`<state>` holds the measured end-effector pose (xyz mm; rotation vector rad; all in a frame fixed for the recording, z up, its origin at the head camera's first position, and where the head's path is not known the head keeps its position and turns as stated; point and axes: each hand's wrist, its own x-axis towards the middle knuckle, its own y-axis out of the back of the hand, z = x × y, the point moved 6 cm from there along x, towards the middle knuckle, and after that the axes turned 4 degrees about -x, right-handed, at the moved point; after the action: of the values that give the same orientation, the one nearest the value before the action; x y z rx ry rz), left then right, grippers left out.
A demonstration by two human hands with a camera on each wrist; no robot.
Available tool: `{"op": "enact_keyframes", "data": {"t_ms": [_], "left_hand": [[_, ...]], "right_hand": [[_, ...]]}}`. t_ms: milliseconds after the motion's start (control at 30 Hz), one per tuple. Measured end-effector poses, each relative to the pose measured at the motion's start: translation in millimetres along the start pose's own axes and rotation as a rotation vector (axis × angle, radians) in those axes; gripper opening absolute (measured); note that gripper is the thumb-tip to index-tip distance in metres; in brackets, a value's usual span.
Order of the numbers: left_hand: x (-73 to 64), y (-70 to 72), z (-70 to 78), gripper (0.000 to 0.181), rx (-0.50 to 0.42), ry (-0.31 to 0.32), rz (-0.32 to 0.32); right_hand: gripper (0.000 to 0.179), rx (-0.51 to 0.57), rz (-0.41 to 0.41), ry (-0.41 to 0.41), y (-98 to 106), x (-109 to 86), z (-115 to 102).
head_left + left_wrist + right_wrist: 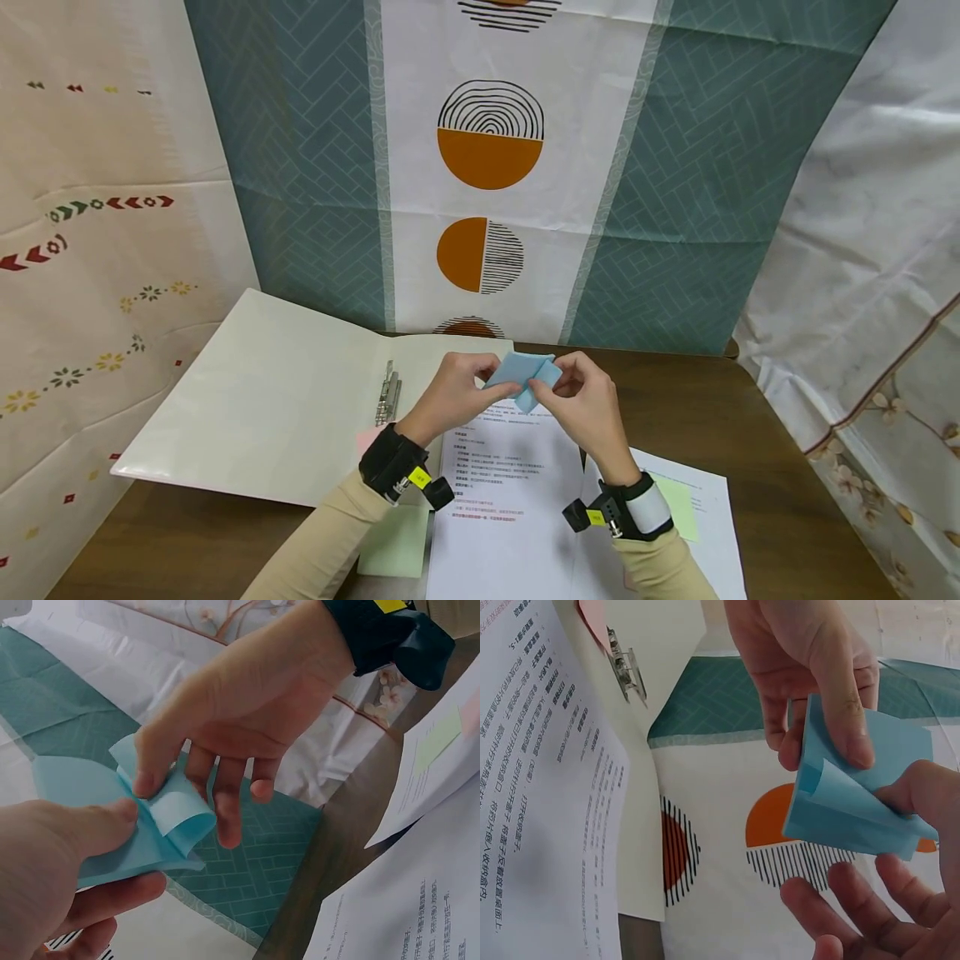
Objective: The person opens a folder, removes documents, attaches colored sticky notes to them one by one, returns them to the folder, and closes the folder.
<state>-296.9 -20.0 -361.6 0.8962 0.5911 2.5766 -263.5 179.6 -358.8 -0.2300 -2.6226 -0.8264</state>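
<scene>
A pad of light blue sticky notes (pixel 517 367) is held up above the printed paper in the head view. My left hand (pixel 457 392) pinches the pad between thumb and fingers at its left side. With thumb and forefinger, my right hand (pixel 588 404) pinches the top sticky note (pixel 182 801), which bends up in a curl from the pad. In the right wrist view the left thumb lies flat on the pad (pixel 900 742), and the other right fingers (pixel 855 889) spread below it.
An open white binder (pixel 255 408) with a metal clip (pixel 387 396) lies at the left. Printed sheets (pixel 502 533) lie below the hands and at the right (pixel 712 517). Green notes (pixel 393 542) and a pink note (pixel 366 439) show near the left forearm. A patterned cloth (pixel 487 200) hangs behind the table.
</scene>
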Motion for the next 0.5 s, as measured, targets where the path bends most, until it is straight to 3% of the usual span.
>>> {"op": "enact_keyframes", "data": {"t_ms": [200, 367, 500], "left_hand": [[-1.3, -1.2, 1.0, 0.010, 0.063, -0.038, 0.079], [-2.5, -7.6, 9.2, 0.010, 0.115, -0.141, 0.067], [-3.6, -6.9, 13.2, 0.012, 0.134, -0.172, 0.079]], "right_hand": [[0.029, -0.001, -0.015, -0.017, -4.2, -2.1, 0.2], [0.032, 0.006, -0.052, -0.053, -11.5, -3.4, -1.7], [0.030, 0.005, -0.034, -0.074, -10.2, -3.7, -1.5]]}}
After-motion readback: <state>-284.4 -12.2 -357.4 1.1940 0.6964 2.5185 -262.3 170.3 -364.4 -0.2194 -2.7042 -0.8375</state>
